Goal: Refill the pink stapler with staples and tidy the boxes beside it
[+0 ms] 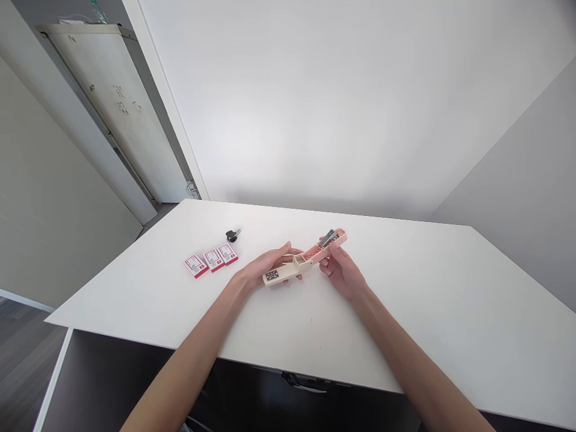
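A cream and pink stapler (302, 260) lies swung fully open and flat above the white table (405, 300). My left hand (266, 264) grips its cream end from behind, fingers curled round it. My right hand (341, 269) pinches the pink end, where the metal staple channel shows. Three small red and white staple boxes (210, 260) lie in a row to the left of my left hand.
A small black and silver object (232, 235) lies on the table beyond the boxes. The table's far edge runs along a white wall. A whiteboard (108, 102) leans in the gap at the far left.
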Motion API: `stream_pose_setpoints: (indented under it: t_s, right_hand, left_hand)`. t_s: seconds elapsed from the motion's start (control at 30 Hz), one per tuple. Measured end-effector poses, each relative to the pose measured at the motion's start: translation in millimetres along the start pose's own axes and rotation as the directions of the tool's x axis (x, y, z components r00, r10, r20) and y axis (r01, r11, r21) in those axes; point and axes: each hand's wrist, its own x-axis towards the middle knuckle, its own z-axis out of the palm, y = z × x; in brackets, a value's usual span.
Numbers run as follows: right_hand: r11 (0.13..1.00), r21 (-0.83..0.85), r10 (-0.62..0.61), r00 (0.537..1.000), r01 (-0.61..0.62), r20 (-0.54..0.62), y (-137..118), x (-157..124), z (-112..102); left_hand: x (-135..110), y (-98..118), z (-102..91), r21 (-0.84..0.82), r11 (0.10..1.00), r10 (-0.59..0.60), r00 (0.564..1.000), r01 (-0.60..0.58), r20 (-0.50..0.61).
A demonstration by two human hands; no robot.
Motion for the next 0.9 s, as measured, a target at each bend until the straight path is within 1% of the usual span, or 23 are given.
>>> stream_pose_setpoints:
  t_s: [0.07,0.1,0.17,0.2,0.23,0.3,0.37,0.4,0.47,0.53,0.63,0.73,0.77,0.9]
  right_hand:
    - [1.0,0.022,-0.021,0.999,0.021,-0.029,1,1,-2]
    - [0.999,0.02,-0.024,0.999,0.025,-0.035,2,1,-2]
    - [1.0,0.011,-0.028,0.999,0.029,-0.046,3,1,-3]
    - [1.0,0.009,-0.029,0.998,0.03,-0.048,4,1,-2]
    - [0.999,0.011,-0.03,0.999,0.03,-0.045,4,1,-2]
    - [0.999,0.012,-0.031,0.999,0.031,-0.035,5,1,-1]
    - [1.0,0.003,-0.03,0.999,0.031,-0.027,6,1,0]
    - [1.0,-0.004,-0.03,0.999,0.03,-0.024,6,1,1]
    - [0.999,-0.015,-0.034,0.999,0.033,-0.018,5,0,4]
    - [0.999,-0.018,-0.036,0.999,0.036,0.002,5,-1,7]
    - [0.999,-0.03,-0.032,0.998,0.034,0.053,4,-4,11]
    - [0.998,-0.061,-0.013,0.995,0.019,0.097,3,-6,15]
    - [0.997,-0.078,-0.005,0.994,0.014,0.105,3,-7,15]
    - [0.989,-0.149,0.013,0.991,0.008,0.136,4,-8,19]
  left_hand:
    - [-4,2,-1.8,0.136,0.99,0.057,0.993,-0.043,-0.1]
    - [-5,2,-2.0,0.227,0.971,0.109,0.981,-0.07,-0.163]
    - [-6,1,-1.6,0.423,0.9,0.241,0.929,-0.106,-0.281]
    - [-6,0,-1.1,0.523,0.845,0.311,0.897,-0.11,-0.314]
    - [-5,-2,-0.6,0.618,0.779,0.377,0.868,-0.108,-0.324]
    - [-2,-6,0.2,0.785,0.611,0.511,0.807,-0.099,-0.296]
    - [1,-11,0.9,0.897,0.434,0.645,0.726,-0.089,-0.24]
    - [2,-13,1.3,0.928,0.362,0.698,0.685,-0.085,-0.21]
    - [3,-16,2.7,0.96,0.267,0.769,0.619,-0.087,-0.158]
    - [3,-18,5.7,0.97,0.216,0.808,0.577,-0.11,-0.115]
    - [2,-17,14.4,0.967,0.186,0.845,0.531,-0.176,-0.066]
    - [3,-17,26.2,0.942,0.218,0.858,0.51,-0.254,-0.062]
    - [3,-17,29.9,0.929,0.245,0.854,0.515,-0.276,-0.072]
    - [4,-21,39.1,0.842,0.403,0.799,0.587,-0.359,-0.132]
